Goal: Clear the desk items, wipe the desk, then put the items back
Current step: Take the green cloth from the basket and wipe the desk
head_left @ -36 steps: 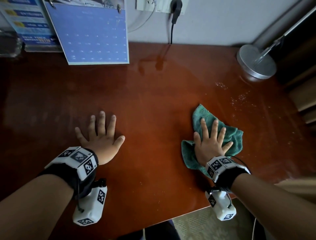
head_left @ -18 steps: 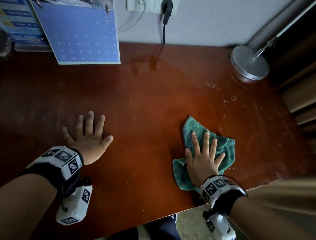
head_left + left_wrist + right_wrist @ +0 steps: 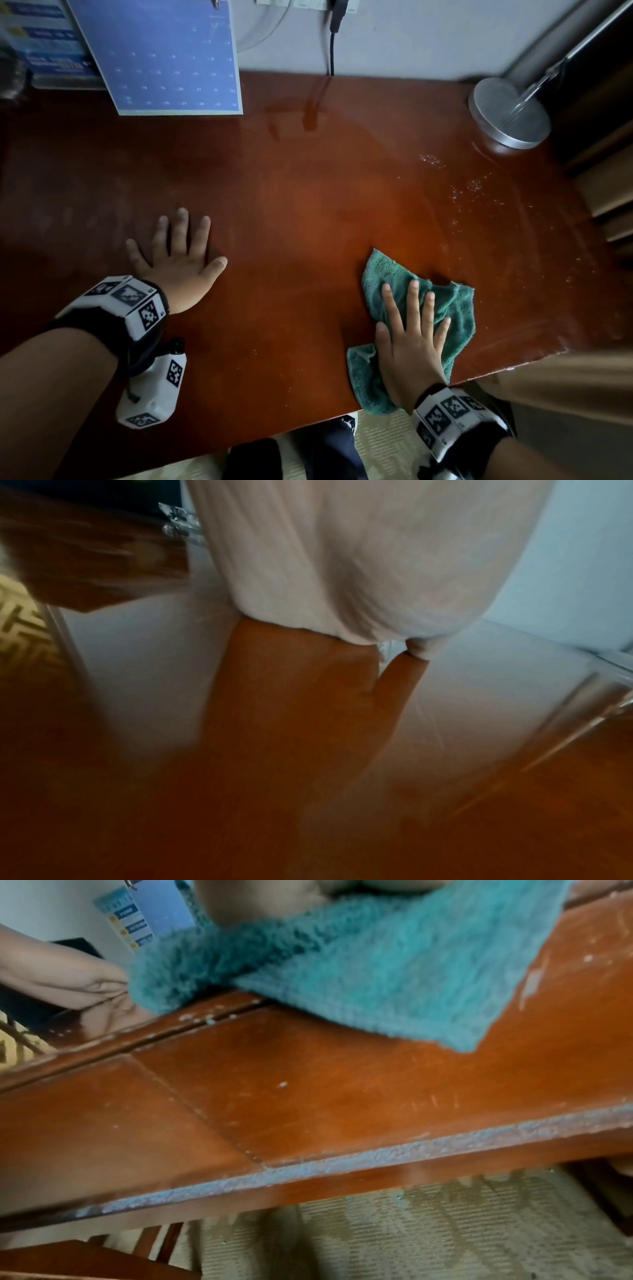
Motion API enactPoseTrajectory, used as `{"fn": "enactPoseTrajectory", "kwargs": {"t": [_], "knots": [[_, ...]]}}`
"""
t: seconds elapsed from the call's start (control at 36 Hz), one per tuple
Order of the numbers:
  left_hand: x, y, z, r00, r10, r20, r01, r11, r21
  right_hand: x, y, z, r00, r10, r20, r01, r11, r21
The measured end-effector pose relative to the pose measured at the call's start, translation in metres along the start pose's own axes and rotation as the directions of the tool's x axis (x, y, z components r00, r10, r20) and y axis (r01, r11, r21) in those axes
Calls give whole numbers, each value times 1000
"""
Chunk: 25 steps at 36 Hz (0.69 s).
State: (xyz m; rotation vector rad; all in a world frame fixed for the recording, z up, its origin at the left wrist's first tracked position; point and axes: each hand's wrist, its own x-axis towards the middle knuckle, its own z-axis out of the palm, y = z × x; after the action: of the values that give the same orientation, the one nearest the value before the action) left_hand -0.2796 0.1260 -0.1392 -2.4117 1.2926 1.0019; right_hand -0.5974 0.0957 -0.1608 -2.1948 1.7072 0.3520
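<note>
Now right hand [image 3: 409, 346], cloth [image 3: 455, 308] nearer desk [image 3: 308, 205] edge, perhaps overhanging

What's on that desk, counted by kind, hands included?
Hands: 2 (left hand, right hand)
Green cloth: 1
Blue calendar: 1
Silver lamp base: 1
Total: 5; the clutter in the dim far-left corner is too unclear to count.

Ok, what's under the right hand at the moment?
The green cloth, pressed flat on the desk by the right hand with straight fingers; one corner droops over the front edge. Whether the wood beneath is wet or dirty cannot be seen: the cloth covers it.
</note>
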Motion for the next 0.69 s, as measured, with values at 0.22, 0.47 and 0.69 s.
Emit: {"fn": "enactPoseTrajectory", "kwargs": {"t": [0.22, 0.47, 0.69], "knots": [[1, -1, 1, 1000, 3, -4, -3, 1000, -1, -15, -33, 3, 997, -60, -39, 69, 955, 288], [2, -2, 0, 1000, 10, 3, -10, 1000, -23, -27, -99, 9, 963, -264, -61, 265, 870, 416], [3, -4, 1, 1000, 28, -7, -28, 999, -43, -43, -142, 13, 889, -458, 2, 433, 841, 323]]}}
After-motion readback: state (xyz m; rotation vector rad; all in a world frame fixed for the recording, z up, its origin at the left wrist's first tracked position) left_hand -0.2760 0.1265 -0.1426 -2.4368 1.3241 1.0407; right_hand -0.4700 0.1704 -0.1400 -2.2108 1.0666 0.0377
